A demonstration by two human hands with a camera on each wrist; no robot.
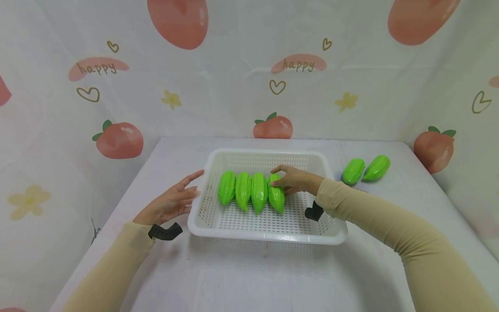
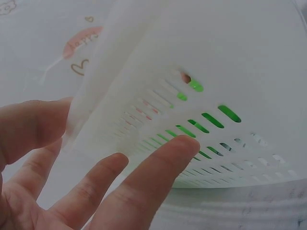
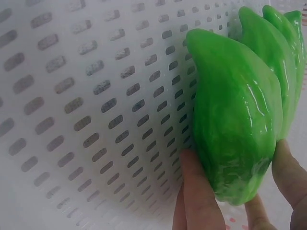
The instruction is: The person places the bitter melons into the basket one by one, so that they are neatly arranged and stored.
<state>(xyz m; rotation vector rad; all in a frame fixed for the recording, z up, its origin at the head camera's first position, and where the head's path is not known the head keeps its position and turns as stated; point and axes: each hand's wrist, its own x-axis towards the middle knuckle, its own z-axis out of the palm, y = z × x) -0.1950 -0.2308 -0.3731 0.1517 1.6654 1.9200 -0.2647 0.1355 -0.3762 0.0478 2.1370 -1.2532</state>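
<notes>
A white perforated plastic basket (image 1: pixel 269 238) holds several glossy green ridged fruits with pointed ends, lined up side by side. My right hand (image 1: pixel 298 180) reaches over the basket and grips the rightmost green fruit (image 1: pixel 277 200) at its far end. In the right wrist view, fingers curve around the blunt end of that fruit (image 3: pixel 235 115), and its tip points away from the hand. At the basket's left side is my left hand (image 1: pixel 169 204), fingers spread and fairly straight, fingertips right at the rim and wall. The left wrist view shows the slotted outer wall (image 2: pixel 230 62) in front of these fingers.
Two more green fruits, one (image 1: pixel 353 171) beside another (image 1: pixel 377 167), lie on the white-covered table (image 1: pixel 241 277) right of the basket, near my right sleeve. A printed white curtain (image 1: pixel 226 86) hangs behind and along the sides.
</notes>
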